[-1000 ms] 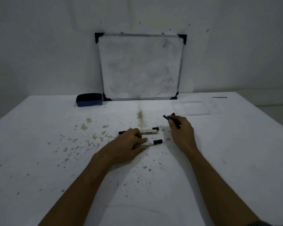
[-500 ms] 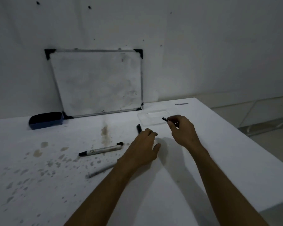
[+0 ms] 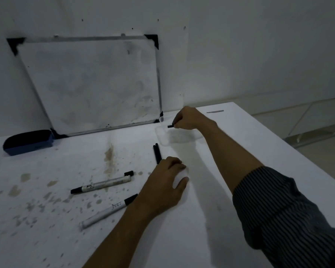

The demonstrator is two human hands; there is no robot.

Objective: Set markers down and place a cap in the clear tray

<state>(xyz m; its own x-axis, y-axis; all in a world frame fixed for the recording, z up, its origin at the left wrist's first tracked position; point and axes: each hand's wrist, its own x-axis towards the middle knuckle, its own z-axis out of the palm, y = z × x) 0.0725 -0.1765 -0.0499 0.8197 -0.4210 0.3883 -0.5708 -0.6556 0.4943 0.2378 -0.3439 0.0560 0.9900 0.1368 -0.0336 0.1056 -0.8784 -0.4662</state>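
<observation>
The short black marker (image 3: pixel 170 126) sits pinched in the curled fingers (image 3: pixel 176 123) of the right hand (image 3: pixel 190 118), only its dark tip poking out toward the left; the rest of its body is hidden inside the grip, so its length cannot be told. It hangs just above the far rim of a shallow clear tray (image 3: pixel 162 135) on the bench (image 3: pixel 240 151), with the tray lying directly below and slightly nearer than the fingers. The tray is faint against the white surface and its right part is covered by the forearm.

Nearer the person, the left hand (image 3: pixel 166 182) rests on the bench with its fingers bent over the near end of two black pens (image 3: pixel 156 152), whose long axis runs away toward the tray; whether it grips them or merely touches cannot be told. Left of that hand lie two white markers (image 3: pixel 103 184), apart and slanted. A whiteboard (image 3: pixel 93 84) leans on the wall, an eraser (image 3: pixel 28 142) beside it.
</observation>
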